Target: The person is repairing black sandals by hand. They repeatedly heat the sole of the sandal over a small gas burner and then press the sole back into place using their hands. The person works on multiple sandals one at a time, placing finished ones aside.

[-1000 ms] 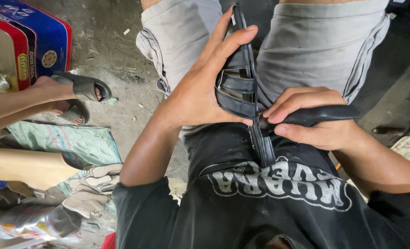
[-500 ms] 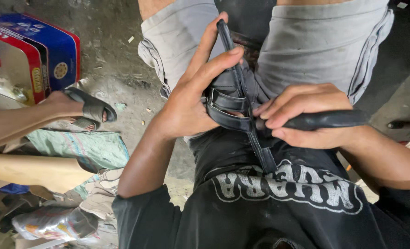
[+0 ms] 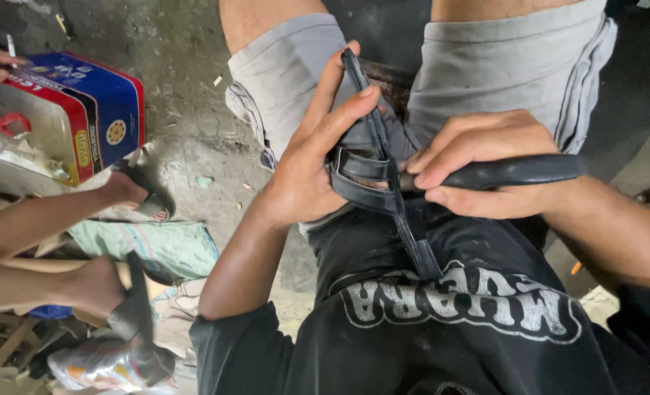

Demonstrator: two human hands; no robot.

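- While I sit, my left hand (image 3: pixel 307 172) clamps the black strappy sandal upper (image 3: pixel 372 175) over my lap, fingers closed round its straps.
- My right hand (image 3: pixel 486 164) grips a black tool handle (image 3: pixel 519 170), touching the straps.

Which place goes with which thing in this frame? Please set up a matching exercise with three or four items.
Things:
1. dark strappy sandal upper
2. black tool handle
3. red and blue metal tin
4. pale green woven sack

Places:
A. on the floor at the upper left
B. gripped in the right hand
C. on the floor below the tin, beside another person's arm
D. held by the left hand over the lap

Pairs: 1-D, 2-B, 3-A, 4-C
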